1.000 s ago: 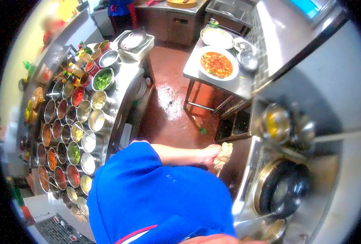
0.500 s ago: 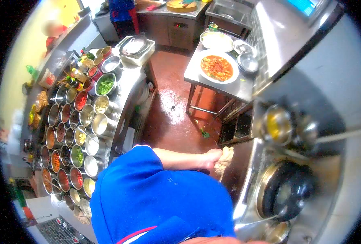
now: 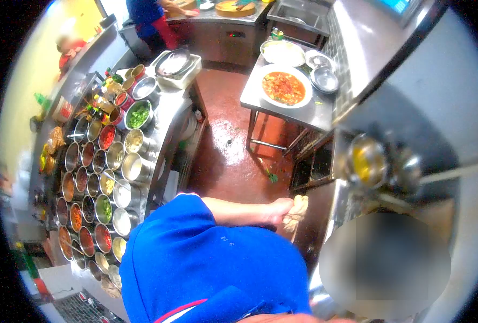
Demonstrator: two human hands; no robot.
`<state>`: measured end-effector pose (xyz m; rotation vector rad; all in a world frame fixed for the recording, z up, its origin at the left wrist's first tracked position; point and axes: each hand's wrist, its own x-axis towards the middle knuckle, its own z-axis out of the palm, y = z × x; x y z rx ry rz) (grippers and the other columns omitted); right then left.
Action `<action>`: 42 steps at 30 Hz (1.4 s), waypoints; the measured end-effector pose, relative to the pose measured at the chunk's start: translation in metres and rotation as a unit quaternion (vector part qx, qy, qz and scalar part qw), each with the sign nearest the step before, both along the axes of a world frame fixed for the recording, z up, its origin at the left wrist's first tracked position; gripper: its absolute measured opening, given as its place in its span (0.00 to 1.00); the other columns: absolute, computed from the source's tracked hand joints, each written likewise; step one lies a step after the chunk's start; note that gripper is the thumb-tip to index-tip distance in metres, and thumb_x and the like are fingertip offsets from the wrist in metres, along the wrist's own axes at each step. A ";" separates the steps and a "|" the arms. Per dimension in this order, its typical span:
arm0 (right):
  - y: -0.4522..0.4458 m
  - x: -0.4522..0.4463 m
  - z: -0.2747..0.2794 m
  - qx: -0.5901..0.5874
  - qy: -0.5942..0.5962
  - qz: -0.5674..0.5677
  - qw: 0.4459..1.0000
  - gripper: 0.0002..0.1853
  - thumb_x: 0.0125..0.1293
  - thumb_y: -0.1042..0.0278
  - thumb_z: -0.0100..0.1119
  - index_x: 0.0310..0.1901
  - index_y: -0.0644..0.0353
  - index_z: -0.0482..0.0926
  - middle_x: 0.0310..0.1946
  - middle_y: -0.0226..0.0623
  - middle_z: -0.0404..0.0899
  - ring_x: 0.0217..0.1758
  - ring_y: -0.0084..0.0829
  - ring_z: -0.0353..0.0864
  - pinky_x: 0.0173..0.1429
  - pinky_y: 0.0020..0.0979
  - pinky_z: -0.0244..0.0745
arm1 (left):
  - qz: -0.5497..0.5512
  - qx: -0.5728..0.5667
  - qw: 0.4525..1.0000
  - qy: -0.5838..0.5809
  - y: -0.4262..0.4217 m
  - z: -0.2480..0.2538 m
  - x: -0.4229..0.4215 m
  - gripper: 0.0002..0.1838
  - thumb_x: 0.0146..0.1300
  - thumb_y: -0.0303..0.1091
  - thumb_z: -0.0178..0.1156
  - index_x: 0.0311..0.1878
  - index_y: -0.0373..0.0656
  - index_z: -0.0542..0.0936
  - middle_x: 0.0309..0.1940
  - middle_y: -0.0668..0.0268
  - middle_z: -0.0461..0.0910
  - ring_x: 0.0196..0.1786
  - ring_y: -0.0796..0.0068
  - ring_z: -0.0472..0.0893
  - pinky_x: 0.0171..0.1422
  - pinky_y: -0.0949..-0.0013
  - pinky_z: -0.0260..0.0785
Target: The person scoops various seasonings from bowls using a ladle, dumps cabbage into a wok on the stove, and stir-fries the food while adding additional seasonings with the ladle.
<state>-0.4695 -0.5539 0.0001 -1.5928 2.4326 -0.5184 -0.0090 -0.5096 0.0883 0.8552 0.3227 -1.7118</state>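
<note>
My left hand [image 3: 281,210] is closed around a crumpled beige cloth [image 3: 298,210] beside the stove edge. The left forearm stretches rightward out of a blue sleeve. Along the bottom edge a strip of skin from my other arm shows, but the right hand is out of view. A large grey blurred patch covers the wok area at the lower right and hides what is there. Just above it are a metal bowl with yellow contents [image 3: 364,163] and another metal bowl [image 3: 406,168].
A steel table [image 3: 250,94] carries a white bowl of red food [image 3: 283,88] and other bowls. Many metal ingredient containers fill the left counter [image 3: 169,116]. Another person [image 3: 150,21] stands at the back counter; someone in red [image 3: 69,51] is at the upper left.
The grey blur now covers the wok and ladle seen before. The person at the back shows more of the arms, and the view has shifted slightly. My left hand stays around the cloth.
</note>
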 end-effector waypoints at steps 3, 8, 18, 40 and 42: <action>0.014 0.000 0.000 -0.002 -0.001 -0.004 1.000 0.21 0.60 0.77 0.54 0.55 0.62 0.65 0.44 0.56 0.79 0.46 0.55 0.81 0.49 0.52 0.73 | -0.012 -0.001 1.000 -0.024 -0.003 -0.027 -0.005 0.12 0.74 0.39 0.50 0.42 0.48 0.82 0.35 0.65 0.85 0.34 0.65 0.82 0.39 0.52 0.77; 0.028 -0.007 -0.002 -0.004 -0.005 0.000 1.000 0.21 0.60 0.77 0.54 0.55 0.62 0.64 0.44 0.56 0.79 0.46 0.54 0.81 0.49 0.51 0.73 | 0.027 -0.001 1.000 0.009 -0.005 -0.022 -0.009 0.11 0.70 0.31 0.48 0.41 0.44 0.81 0.36 0.62 0.83 0.33 0.63 0.81 0.38 0.52 0.76; 0.117 -0.007 0.012 -0.044 -0.086 -0.061 0.993 0.21 0.60 0.79 0.52 0.56 0.62 0.64 0.44 0.56 0.79 0.46 0.53 0.81 0.49 0.51 0.73 | -0.013 -0.045 0.996 0.070 0.006 0.012 0.001 0.14 0.75 0.44 0.49 0.37 0.48 0.77 0.26 0.70 0.75 0.25 0.73 0.74 0.28 0.66 0.68; 0.122 -0.010 -0.006 -0.105 -0.067 0.000 0.992 0.20 0.63 0.76 0.58 0.55 0.65 0.66 0.41 0.55 0.79 0.39 0.57 0.78 0.48 0.51 0.74 | -0.051 -0.034 0.998 0.034 0.002 0.043 -0.007 0.15 0.77 0.42 0.44 0.42 0.46 0.79 0.33 0.65 0.81 0.32 0.67 0.79 0.37 0.59 0.75; 0.124 0.001 0.020 -0.053 -0.051 -0.032 0.997 0.19 0.63 0.78 0.57 0.54 0.65 0.66 0.42 0.59 0.79 0.47 0.61 0.81 0.51 0.52 0.73 | -0.046 -0.042 0.997 0.035 0.004 0.049 -0.006 0.14 0.77 0.40 0.45 0.42 0.44 0.78 0.33 0.65 0.79 0.32 0.69 0.78 0.36 0.62 0.74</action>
